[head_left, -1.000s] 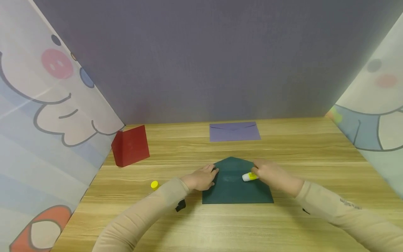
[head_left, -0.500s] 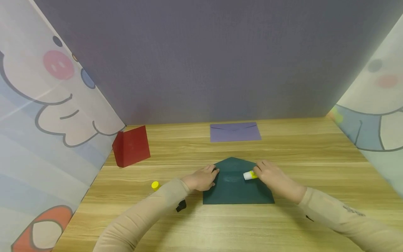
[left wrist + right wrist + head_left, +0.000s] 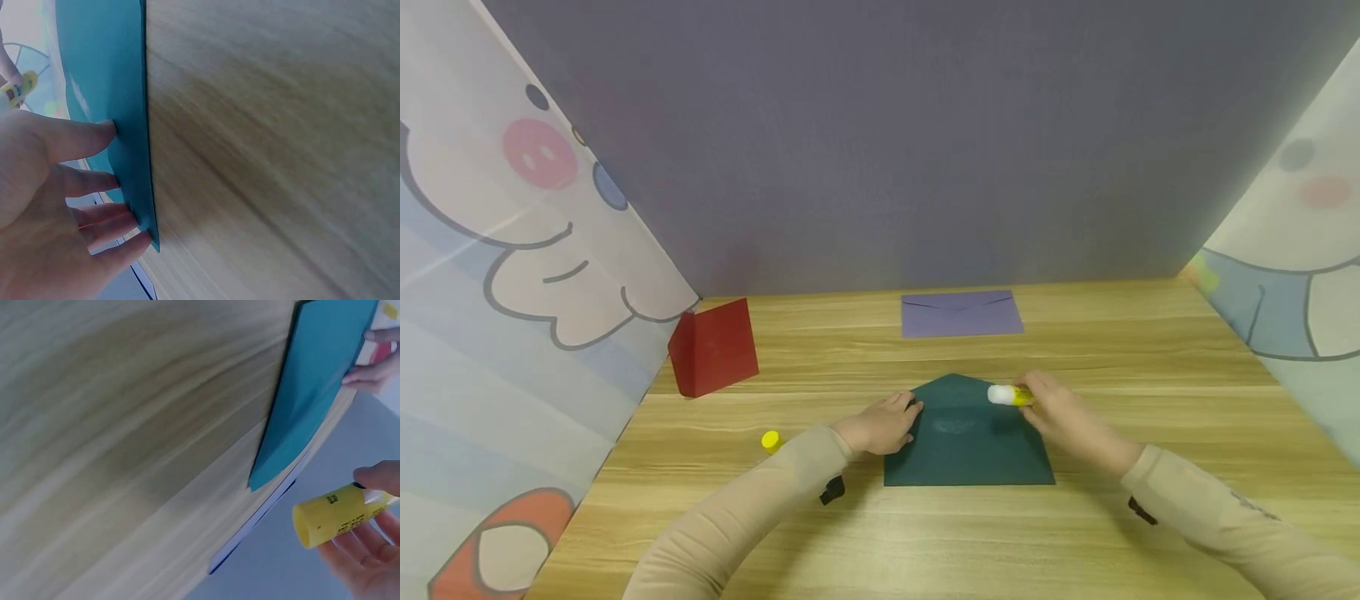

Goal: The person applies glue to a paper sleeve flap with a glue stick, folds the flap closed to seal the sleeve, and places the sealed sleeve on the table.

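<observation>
Your right hand (image 3: 1066,418) grips the glue stick (image 3: 1011,395), now lifted; spreading looks paused. Your left hand (image 3: 884,424), fingers extended, steadies the envelope (image 3: 968,457).

Left arm (image 3: 752,508) and right arm (image 3: 1213,508) both reach forward, kinda angled toward each other. Left hand (image 3: 882,423) is palm down, fingers loosely spread. Right hand (image 3: 1063,414) has a grip going, thumb opposite the fingers.
</observation>
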A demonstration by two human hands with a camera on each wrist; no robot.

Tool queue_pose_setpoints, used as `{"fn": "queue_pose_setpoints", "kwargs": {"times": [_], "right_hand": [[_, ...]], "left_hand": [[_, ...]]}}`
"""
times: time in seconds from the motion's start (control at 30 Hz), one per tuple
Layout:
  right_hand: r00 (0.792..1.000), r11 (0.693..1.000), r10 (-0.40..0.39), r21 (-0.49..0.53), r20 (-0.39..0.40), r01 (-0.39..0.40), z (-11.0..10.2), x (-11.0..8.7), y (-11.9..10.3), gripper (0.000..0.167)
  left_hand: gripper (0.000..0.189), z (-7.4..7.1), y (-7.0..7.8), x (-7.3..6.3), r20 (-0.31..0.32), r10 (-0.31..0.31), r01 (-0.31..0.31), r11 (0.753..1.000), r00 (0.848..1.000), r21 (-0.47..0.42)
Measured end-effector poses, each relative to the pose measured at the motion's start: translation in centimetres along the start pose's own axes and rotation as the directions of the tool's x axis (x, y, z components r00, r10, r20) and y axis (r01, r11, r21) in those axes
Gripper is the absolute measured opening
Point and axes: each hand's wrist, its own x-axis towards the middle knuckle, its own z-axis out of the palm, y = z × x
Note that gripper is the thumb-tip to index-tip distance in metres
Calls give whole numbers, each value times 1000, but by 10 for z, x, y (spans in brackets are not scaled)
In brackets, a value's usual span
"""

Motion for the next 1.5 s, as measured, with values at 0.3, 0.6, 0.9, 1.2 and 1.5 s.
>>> {"fn": "queue_pose_setpoints", "kwargs": {"times": [0.3, 0.6, 0.9, 1.2, 1.5], "right_hand": [[939, 901, 344, 286, -11, -327, -6, 2, 19, 38], [867, 807, 498, 360, 11, -468, -19, 0, 33, 38], [799, 721, 600, 405, 41, -562, -26, -6, 50, 40], [723, 631, 686, 428, 81, -646, -33, -17, 65, 49], [668, 576, 736, 416, 112, -704, -36, -24, 74, 52]], "left_hand": [[52, -1, 1, -1, -7, 1, -1, 1000, 1000, 13], [52, 0, 0, 0, -11, 9, -8, 999, 1000, 34], [52, 0, 1, -1, 1, -1, 1, 999, 1000, 38], [52, 0, 1, -1, 9, -13, 13, 1000, 1000, 18], [51, 0, 1, -1, -6, -6, 6, 1000, 1000, 16]]}}
